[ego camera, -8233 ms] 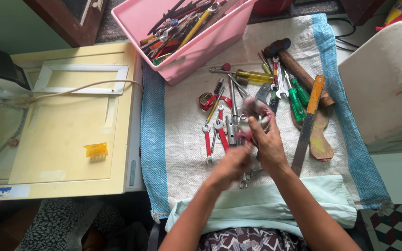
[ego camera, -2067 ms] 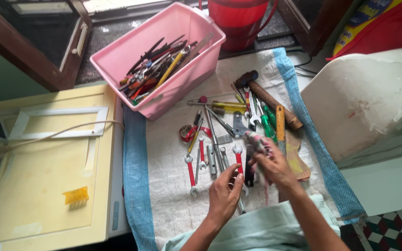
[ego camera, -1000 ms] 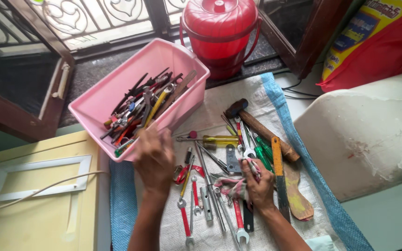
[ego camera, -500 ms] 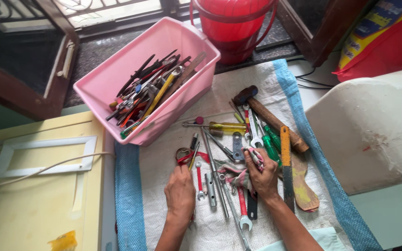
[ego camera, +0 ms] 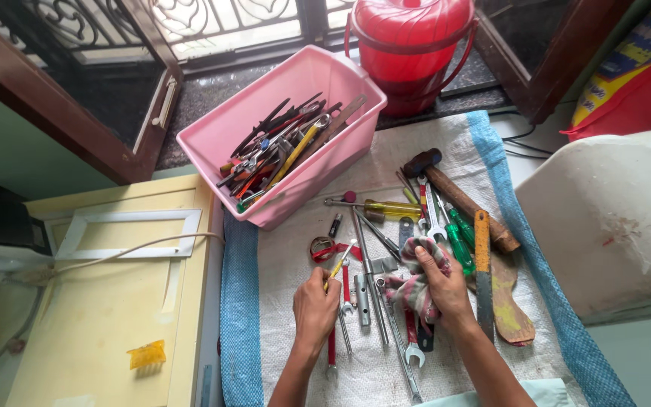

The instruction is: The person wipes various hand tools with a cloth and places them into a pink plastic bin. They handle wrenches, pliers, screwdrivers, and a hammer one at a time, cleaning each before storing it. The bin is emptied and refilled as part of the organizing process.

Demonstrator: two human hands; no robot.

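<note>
My left hand (ego camera: 315, 309) pinches the lower end of a thin yellow-handled tool (ego camera: 338, 267) lying among red-handled spanners (ego camera: 345, 283) on the white woven mat (ego camera: 288, 249). Beside it, my right hand (ego camera: 443, 286) clutches a crumpled pinkish rag (ego camera: 414, 279) that rests over the tools in the mat's middle. A hammer (ego camera: 461, 197), green screwdrivers (ego camera: 457, 237), a yellow-handled screwdriver (ego camera: 386, 208) and a file with an orange handle (ego camera: 482, 264) lie to the right and behind.
A pink tub (ego camera: 220, 128) full of hand tools stands behind my left hand. A red lidded bucket (ego camera: 408, 38) is behind it. A cream cabinet top (ego camera: 99, 301) with a cable lies left, a white curved object (ego camera: 612, 211) right.
My left hand came back from the pink tub to the mat and took hold of the thin yellow-handled tool. My right hand kept the rag in place.
</note>
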